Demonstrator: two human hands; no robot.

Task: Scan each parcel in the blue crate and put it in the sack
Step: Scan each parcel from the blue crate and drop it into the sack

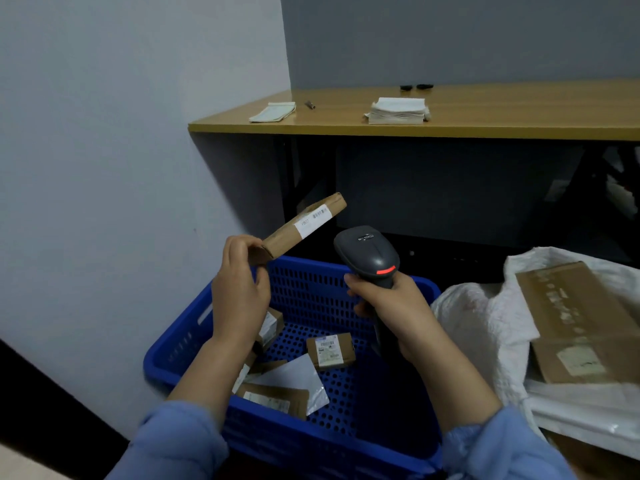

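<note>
Brown parcel (282, 239) hangs over the crate (180, 341), pinched at 1 end by the left hand (239, 289); the right hand (391, 306) grips the scanner (369, 254). Its label (313, 220) should, I think, tilt to face the scanner's nose and stay steady. The sack (485, 323) lies at the right.

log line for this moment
step: scan | left hand: pinches brown parcel | right hand: grips scanner | blue crate: other parcels inside
</note>
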